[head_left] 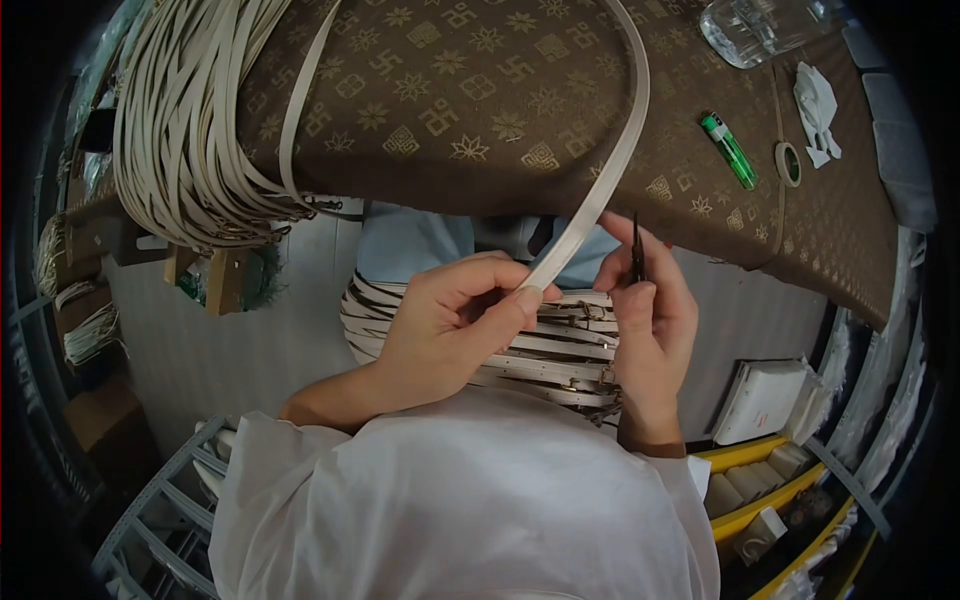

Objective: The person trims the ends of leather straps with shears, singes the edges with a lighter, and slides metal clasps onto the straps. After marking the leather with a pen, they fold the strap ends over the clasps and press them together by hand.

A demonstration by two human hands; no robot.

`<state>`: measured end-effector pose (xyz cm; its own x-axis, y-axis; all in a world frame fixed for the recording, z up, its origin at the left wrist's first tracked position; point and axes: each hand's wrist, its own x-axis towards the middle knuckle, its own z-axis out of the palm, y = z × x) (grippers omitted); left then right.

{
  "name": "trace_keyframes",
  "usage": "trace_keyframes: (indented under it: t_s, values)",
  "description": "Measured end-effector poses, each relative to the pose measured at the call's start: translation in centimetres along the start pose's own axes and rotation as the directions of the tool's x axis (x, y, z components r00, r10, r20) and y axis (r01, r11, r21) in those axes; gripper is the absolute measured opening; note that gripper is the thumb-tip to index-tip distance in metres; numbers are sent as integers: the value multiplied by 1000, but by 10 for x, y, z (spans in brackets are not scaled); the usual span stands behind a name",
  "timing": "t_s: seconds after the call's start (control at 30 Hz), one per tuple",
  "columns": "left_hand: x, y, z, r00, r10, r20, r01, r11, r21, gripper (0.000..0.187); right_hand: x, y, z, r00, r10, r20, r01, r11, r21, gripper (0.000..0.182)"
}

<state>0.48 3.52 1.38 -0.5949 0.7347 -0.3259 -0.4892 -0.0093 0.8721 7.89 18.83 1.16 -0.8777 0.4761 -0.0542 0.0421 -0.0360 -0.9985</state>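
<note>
A cream belt arcs over the table edge and comes down to my left hand, which pinches it near its end between thumb and fingers. My right hand is closed on a dark pointed tool, perhaps small snips, its tip upward beside the belt. That tool appears apart from the belt. Several more cream belts with metal buckles lie across my lap, under both hands.
A thick bundle of cream belts hangs over the table's left edge. On the brown patterned tablecloth lie a green lighter, a tape roll, a crumpled tissue and a clear container. Yellow-edged shelving stands lower right.
</note>
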Motion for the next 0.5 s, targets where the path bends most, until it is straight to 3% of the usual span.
trace_keyframes:
  t_s: [0.07,0.1,0.17,0.3,0.37,0.5]
  values:
    - [1,-2,-1,1000,12,-1,-12,1000,10,15,-3,2,-3,978,-210,-15,203,961,-187,29]
    - [1,-3,-2,1000,26,0,-26,999,21,15,-5,1,-6,978,-208,-15,202,961,-187,29]
    - [1,-2,-1,1000,14,-3,-14,999,30,15,-10,-1,-9,957,-287,52,280,853,-441,32]
    - [2,-3,-2,1000,20,0,-20,999,33,16,-17,-1,-10,927,-364,88,345,739,-579,34]
    - [0,-2,1,999,35,-13,-35,999,11,17,-20,4,-11,888,-430,162,420,615,-668,35]
    - [0,-6,-1,995,94,24,-94,996,-4,19,-23,2,-10,877,-424,224,443,537,-718,37]
